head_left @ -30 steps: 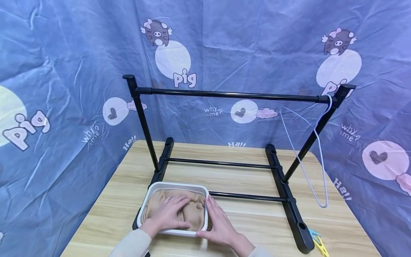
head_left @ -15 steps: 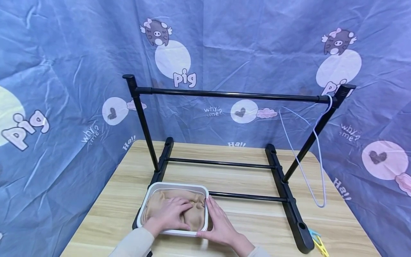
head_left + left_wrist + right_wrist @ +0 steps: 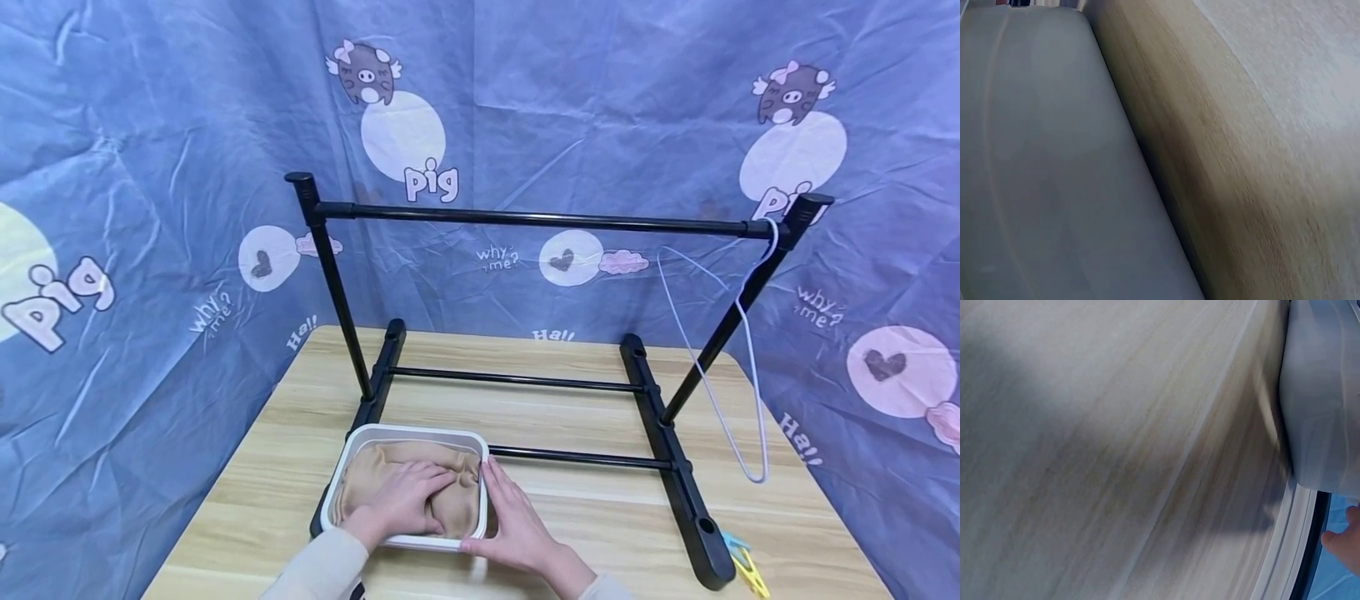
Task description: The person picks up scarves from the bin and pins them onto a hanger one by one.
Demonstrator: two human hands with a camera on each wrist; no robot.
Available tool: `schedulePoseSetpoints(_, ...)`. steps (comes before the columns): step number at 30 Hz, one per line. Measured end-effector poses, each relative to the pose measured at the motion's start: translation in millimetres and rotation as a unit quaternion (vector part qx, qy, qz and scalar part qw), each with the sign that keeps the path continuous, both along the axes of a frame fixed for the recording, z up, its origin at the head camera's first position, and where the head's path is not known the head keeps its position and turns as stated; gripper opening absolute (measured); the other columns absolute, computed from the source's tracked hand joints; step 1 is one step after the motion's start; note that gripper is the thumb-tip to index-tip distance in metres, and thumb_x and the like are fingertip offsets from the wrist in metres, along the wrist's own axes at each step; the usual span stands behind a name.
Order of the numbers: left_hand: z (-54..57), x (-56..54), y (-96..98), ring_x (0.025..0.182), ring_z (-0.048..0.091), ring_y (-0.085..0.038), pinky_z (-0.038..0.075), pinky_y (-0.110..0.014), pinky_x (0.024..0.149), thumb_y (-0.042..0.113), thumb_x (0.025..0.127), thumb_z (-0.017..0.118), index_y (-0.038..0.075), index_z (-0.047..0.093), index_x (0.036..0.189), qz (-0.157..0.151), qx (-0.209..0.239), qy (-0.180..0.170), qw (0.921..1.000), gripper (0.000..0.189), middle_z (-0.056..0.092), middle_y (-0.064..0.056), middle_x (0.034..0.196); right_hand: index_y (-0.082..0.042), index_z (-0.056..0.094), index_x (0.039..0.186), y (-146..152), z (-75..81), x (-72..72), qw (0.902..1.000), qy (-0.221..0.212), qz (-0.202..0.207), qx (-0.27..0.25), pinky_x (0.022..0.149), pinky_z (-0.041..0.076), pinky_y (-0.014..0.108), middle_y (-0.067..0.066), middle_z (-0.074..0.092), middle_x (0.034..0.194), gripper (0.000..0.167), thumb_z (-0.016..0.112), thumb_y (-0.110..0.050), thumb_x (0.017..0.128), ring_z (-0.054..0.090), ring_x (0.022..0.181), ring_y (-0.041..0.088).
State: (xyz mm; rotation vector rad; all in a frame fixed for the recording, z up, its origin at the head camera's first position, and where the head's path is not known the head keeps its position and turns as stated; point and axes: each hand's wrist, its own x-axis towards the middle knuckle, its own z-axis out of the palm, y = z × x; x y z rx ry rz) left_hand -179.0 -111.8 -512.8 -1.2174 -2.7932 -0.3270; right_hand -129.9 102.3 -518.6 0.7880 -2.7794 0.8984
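Observation:
In the head view a white plastic tub (image 3: 408, 431) holds a folded tan cloth (image 3: 367, 475). My left hand (image 3: 408, 500) rests on this cloth inside the tub, fingers stretched towards the right and thumb near the front wall. The fingertips lie against a fold. Alongside the tub's right wall stands my right hand (image 3: 517, 529), its fingers straight against the outer side and its thumb at the front right corner. In the right wrist view a bit of a hand (image 3: 1342, 544) shows at the lower right edge. The left wrist view shows no hand.
A black clothes rack (image 3: 540, 219) stands on the wooden table (image 3: 510, 421). A pale wire hanger (image 3: 750, 358) hangs at its right end. Blue and yellow clothespins (image 3: 745, 567) lie beside the right foot. Patterned blue fabric (image 3: 525, 150) surrounds the table.
My left hand has shifted slightly to the right over the cloth, and its thumb presses further into it. The right hand stays at the tub's side. The hanger sways slightly.

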Motion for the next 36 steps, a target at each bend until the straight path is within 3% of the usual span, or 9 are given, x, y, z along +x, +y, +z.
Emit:
schedulePoseSetpoints(7, 2.6, 0.0, 4.5, 0.105, 0.045, -0.023, 0.030, -0.041, 0.090, 0.036, 0.063, 0.069, 0.014, 0.057, 0.114, -0.013, 0.006, 0.012, 0.9998, 0.057, 0.054, -0.002, 0.111, 0.002, 0.019, 0.134, 0, 0.6, -0.1, 1.0000, 0.006, -0.001, 0.003, 0.092, 0.025, 0.048, 0.018, 0.018, 0.138, 0.102, 0.053, -0.066, 0.066, 0.022, 0.123, 0.030)
schedulePoseSetpoints(14, 0.2, -1.0, 8.4, 0.095, 0.049, -0.019, 0.034, -0.036, 0.086, 0.018, 0.066, 0.065, 0.013, 0.065, 0.100, -0.015, 0.027, 0.043, 0.9986, 0.034, 0.056, -0.001, 0.097, 0.002, 0.020, 0.135, 0, 1.2, 0.8, 1.0000, 0.005, -0.003, 0.001, 0.092, 0.026, 0.047, 0.017, 0.018, 0.138, 0.102, 0.053, -0.066, 0.066, 0.022, 0.124, 0.029)
schedulePoseSetpoints(24, -6.7, -5.2, 9.5, 0.091, 0.054, -0.019, 0.037, -0.035, 0.085, 0.006, 0.072, 0.058, 0.008, 0.066, 0.094, -0.035, 0.060, 0.071, 0.9950, 0.023, 0.060, -0.003, 0.092, 0.002, 0.020, 0.134, 0, 1.1, 0.7, 1.0000, 0.003, -0.003, -0.004, 0.092, 0.025, 0.047, 0.018, 0.019, 0.138, 0.102, 0.054, -0.065, 0.066, 0.021, 0.124, 0.028)
schedulePoseSetpoints(29, -7.5, -5.5, 8.9, 0.089, 0.055, -0.019, 0.038, -0.034, 0.083, 0.003, 0.072, 0.057, 0.007, 0.066, 0.092, -0.031, 0.102, 0.064, 0.9922, 0.023, 0.062, -0.004, 0.091, 0.003, 0.019, 0.134, 0, 0.7, 0.4, 1.0000, 0.000, -0.001, -0.004, 0.092, 0.025, 0.048, 0.018, 0.019, 0.138, 0.103, 0.054, -0.066, 0.066, 0.022, 0.124, 0.029)
schedulePoseSetpoints(36, -8.7, -6.9, 6.2, 0.087, 0.056, -0.017, 0.041, -0.032, 0.080, -0.001, 0.070, 0.057, 0.011, 0.065, 0.088, -0.034, 0.179, 0.047, 0.9821, 0.023, 0.063, 0.001, 0.088, 0.002, 0.018, 0.135, -1, 0.2, 1.0, 0.9999, -0.007, 0.001, -0.014, 0.092, 0.024, 0.048, 0.019, 0.018, 0.138, 0.103, 0.055, -0.065, 0.066, 0.020, 0.124, 0.029)
